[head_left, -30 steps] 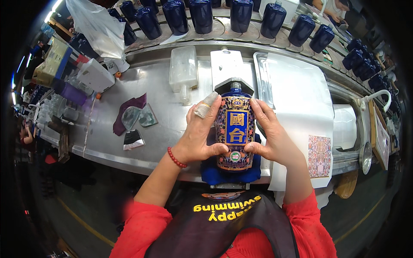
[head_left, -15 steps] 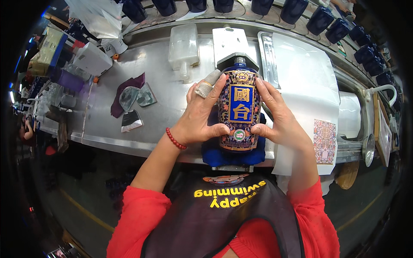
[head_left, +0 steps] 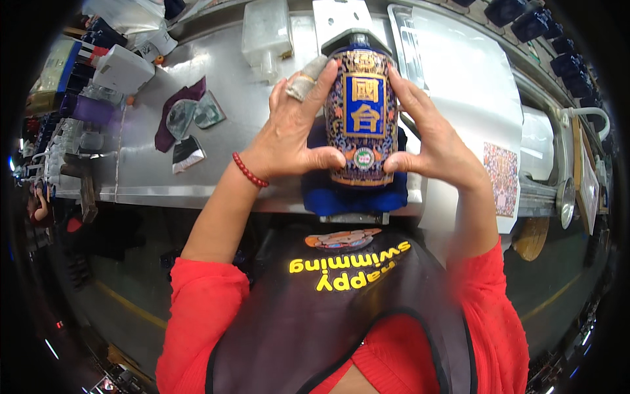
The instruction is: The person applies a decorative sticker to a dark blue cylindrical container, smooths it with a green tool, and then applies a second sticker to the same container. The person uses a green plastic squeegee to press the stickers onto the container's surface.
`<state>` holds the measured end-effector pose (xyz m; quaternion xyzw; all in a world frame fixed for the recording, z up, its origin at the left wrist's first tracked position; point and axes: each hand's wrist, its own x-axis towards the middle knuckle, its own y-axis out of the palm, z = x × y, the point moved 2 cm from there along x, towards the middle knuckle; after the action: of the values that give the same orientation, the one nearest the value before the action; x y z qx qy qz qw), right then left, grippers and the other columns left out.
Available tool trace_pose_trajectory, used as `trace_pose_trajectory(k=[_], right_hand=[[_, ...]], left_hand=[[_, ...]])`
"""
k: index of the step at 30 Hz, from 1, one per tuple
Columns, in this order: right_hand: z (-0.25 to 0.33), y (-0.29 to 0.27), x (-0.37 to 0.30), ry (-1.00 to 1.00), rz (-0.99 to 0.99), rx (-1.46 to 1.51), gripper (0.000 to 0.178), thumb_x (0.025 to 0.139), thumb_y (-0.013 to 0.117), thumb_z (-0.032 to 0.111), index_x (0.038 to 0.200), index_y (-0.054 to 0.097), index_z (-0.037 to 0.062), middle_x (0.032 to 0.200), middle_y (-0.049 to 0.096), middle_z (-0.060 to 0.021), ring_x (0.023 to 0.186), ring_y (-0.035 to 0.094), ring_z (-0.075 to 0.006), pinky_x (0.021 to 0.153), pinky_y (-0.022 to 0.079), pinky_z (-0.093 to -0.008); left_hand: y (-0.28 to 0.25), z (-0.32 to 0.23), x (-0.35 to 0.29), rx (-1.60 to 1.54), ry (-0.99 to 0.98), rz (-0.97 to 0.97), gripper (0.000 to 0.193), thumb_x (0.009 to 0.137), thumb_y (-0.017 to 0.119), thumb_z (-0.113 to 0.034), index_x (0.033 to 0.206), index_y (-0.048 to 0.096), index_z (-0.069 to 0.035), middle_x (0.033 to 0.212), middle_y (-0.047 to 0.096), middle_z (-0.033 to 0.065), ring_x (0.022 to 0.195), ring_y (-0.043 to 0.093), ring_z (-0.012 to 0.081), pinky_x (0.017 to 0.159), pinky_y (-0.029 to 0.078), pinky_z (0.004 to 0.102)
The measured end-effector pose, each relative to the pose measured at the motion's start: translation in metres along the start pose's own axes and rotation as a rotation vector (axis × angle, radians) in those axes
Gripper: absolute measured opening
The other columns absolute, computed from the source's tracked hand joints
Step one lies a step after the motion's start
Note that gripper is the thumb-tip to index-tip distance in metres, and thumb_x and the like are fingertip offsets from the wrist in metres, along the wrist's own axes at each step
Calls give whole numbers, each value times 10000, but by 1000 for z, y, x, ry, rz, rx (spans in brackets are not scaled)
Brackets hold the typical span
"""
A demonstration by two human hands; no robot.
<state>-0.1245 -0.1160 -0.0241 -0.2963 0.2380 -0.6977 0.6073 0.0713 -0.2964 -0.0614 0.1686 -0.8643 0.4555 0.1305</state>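
Observation:
A dark blue bottle (head_left: 363,118) with an ornate floral label and gold characters lies on its back, its neck pointing away from me. Blue cloth (head_left: 354,199) pads the stand beneath it. Along the bottle's left side rests my left hand (head_left: 298,128), its thumb on the lower left label edge and its fingers toward the shoulder. One of its fingers wears a greyish finger wrap (head_left: 306,77). On the opposite side my right hand (head_left: 436,134) grips in the same way, thumb at the lower right edge. The bottle's underside is hidden.
Printed label sheets (head_left: 501,180) lie on white paper (head_left: 466,85) at the right. Left on the metal table (head_left: 230,154) are scraps of dark cloth (head_left: 180,115). A clear plastic block-shaped container (head_left: 264,33) stands beyond. Blue bottles (head_left: 531,25) line the far right.
The whole view has shifted, so bottle, hands and table appear higher in the picture. Both hands keep the same hold on the bottle's sides.

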Motion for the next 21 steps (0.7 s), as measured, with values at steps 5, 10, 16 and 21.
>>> trace_pose_trajectory(k=[5, 10, 16, 21], right_hand=[[1, 2, -1, -122, -30, 5, 1230, 647, 884, 529, 1616, 223, 158, 1549, 355, -245, 1412, 402, -427, 1155, 379, -466], [0, 2, -3, -87, -8, -5, 1306, 601, 897, 538, 1618, 197, 116, 1602, 297, -217, 1454, 357, -377, 1159, 379, -453], [-5, 3, -3, -101, -1, -21, 1339, 576, 900, 548, 1620, 189, 103, 1618, 288, -210, 1418, 400, -353, 1127, 410, -442], [-5, 3, -2, -100, -15, -15, 1360, 556, 902, 560, 1616, 195, 86, 1611, 304, -211, 1387, 445, -345, 1127, 409, -434]], left_hand=[[0, 2, 2, -53, 54, 21, 1289, 693, 658, -842, 1635, 119, -147, 1605, 257, 259, 1491, 241, 412, 1192, 107, 550], [-1, 0, 2, 0, 60, 53, 1334, 669, 691, -833, 1637, 77, -150, 1611, 243, 258, 1504, 216, 406, 1199, 102, 536], [-2, 2, 1, 17, 73, 57, 1340, 664, 700, -829, 1636, 75, -150, 1610, 243, 258, 1504, 212, 412, 1202, 90, 538], [-3, 1, 2, 41, 75, 59, 1337, 674, 679, -841, 1633, 83, -126, 1602, 258, 263, 1494, 225, 424, 1204, 90, 546]])
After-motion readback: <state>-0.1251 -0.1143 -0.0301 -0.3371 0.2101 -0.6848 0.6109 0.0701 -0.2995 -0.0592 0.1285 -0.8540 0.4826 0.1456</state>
